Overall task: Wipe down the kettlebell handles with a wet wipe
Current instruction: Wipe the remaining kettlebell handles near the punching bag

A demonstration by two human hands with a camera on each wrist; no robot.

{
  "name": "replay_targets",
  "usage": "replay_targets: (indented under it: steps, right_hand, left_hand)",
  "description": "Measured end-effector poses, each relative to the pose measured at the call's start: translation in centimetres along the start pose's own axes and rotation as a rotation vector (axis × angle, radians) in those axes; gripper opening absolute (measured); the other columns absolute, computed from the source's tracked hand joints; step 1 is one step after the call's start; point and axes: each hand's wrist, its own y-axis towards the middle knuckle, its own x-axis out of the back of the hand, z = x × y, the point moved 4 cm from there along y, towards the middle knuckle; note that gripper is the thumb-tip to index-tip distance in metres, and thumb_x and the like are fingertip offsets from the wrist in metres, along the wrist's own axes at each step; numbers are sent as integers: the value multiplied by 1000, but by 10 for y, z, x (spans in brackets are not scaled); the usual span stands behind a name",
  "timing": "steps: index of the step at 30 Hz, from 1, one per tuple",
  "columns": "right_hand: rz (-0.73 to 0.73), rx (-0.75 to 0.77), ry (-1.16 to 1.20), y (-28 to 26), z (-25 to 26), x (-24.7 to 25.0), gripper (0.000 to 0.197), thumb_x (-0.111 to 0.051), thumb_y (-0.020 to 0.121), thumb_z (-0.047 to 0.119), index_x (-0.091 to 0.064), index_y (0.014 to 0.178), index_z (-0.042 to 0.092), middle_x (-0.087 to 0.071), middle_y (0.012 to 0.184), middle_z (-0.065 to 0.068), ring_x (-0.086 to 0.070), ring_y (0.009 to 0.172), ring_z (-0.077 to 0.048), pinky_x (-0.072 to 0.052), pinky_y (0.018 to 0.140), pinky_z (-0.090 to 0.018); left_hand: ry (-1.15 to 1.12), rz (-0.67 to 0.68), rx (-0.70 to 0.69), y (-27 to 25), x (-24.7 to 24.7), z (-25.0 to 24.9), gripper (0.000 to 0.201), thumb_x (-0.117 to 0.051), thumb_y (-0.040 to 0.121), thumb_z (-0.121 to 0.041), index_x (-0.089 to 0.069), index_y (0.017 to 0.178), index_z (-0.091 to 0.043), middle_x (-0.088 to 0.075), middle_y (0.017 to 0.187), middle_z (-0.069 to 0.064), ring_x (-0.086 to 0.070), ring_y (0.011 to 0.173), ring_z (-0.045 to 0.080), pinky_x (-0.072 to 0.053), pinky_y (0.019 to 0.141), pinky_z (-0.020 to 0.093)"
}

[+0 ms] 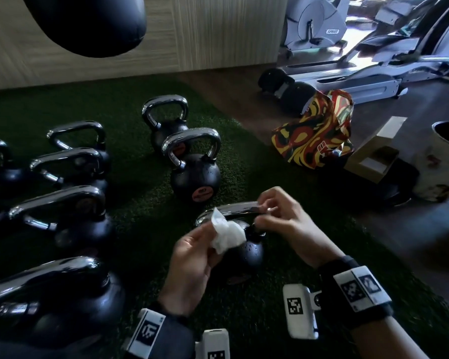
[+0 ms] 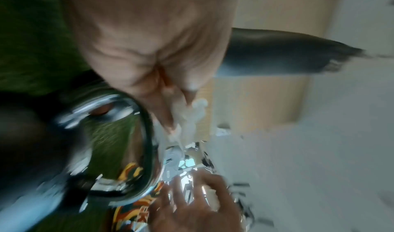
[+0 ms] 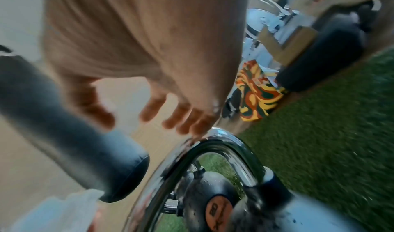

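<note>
Nearest to me, my left hand (image 1: 192, 257) pinches a bunched white wet wipe (image 1: 227, 234) between curled fingers, holding it against the left end of the chrome handle (image 1: 233, 208) of the near kettlebell (image 1: 244, 252), which sits on the green turf (image 1: 283, 268) right in front of me. My right hand (image 1: 280, 218) is over the right end of that same handle; its fingers are bent loosely. In the right wrist view the fingertips (image 3: 192, 126) reach the chrome without closing round it, so I read this grip as mostly open, steadying and not clasping.

As for progress, I judge I'm in the middle of the job, working this one handle. Droplets show on the near kettlebell's body and on the next kettlebell (image 1: 196, 174) just beyond it, whose handle also looks beaded, so that one may already be wiped; I can't be sure. To the left a row of kettlebells (image 1: 62, 203) runs from near to far, and one more kettlebell (image 1: 166, 117) stands farthest back. Their handles shine, but I can't tell whether they are wiped.
</note>
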Motion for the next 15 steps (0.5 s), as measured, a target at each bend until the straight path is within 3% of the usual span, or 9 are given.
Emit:
replay_targets:
  steps: [2, 3, 5, 6, 8, 10, 12, 15]
  right_hand:
    - [-330, -75, 117, 7, -24, 17, 35, -76, 62, 29, -64, 94, 22, -64, 94, -5, -59, 81, -16, -48, 68, -30]
    - [-430, -139, 93, 9, -40, 19, 36, -76, 64, 22, -64, 98, 21, -67, 99, -7, -62, 83, -18, -49, 69, -30]
    - [-420, -263, 63, 11, -77, 7, 44, -79, 74, 3, -63, 111, 19, -72, 109, -11, -71, 94, -23, -54, 75, -30]
    - [-365, -297, 94, 13, -96, -2, 48, -81, 75, -2, -64, 115, 18, -74, 110, -14, -73, 100, -26, -57, 80, -32]
    - [-320, -344, 158, 15, -120, -18, 47, -89, 73, 2, -69, 113, 16, -78, 108, -13, -75, 103, -30, -61, 90, -40]
    - [-366, -336, 137, 19, -130, -24, 37, -92, 74, 14, -75, 106, 18, -81, 98, -5, -77, 97, -24, -62, 86, -37]
    - [-427, -337, 90, 21, -135, -24, 29, -91, 77, 19, -77, 102, 21, -81, 90, 1, -77, 89, -16, -60, 77, -28]
    - [-442, -336, 82, 23, -137, -24, 24, -89, 79, 19, -78, 100, 23, -81, 89, 3, -78, 89, -17, -62, 80, -34]
  left_hand:
    - [262, -189, -315, 8, 7, -21, 20, -66, 98, -14, -84, 92, -20, -80, 95, 1, -72, 90, 12, -57, 89, 32]
    - [461, -260, -515, 11, 6, -34, 18, -67, 99, -15, -83, 97, -22, -80, 96, -6, -72, 92, 3, -56, 91, 29]
    - [803, -230, -818, 16, -10, -46, 17, -68, 99, -19, -79, 113, -16, -76, 108, -12, -69, 99, -9, -53, 93, 17]
    - [932, -173, -883, 23, -18, -44, 20, -68, 100, -20, -77, 116, -13, -75, 112, -11, -69, 101, -9, -52, 94, 14]
    - [1170, -87, -914, 40, -28, -33, 24, -66, 101, -22, -76, 120, -12, -77, 116, -6, -72, 104, 0, -50, 107, 27]
    - [1321, -82, -909, 52, -30, -21, 25, -64, 102, -25, -76, 121, -14, -78, 114, -3, -74, 104, 8, -39, 120, 43]
    - [1345, -90, -938, 56, -25, -16, 23, -65, 102, -23, -77, 119, -14, -79, 110, -5, -74, 100, 6, -33, 123, 43]
    - [1276, -176, -949, 52, 1, -22, 22, -63, 104, -23, -78, 119, -16, -79, 110, -6, -75, 99, 6, -31, 125, 41]
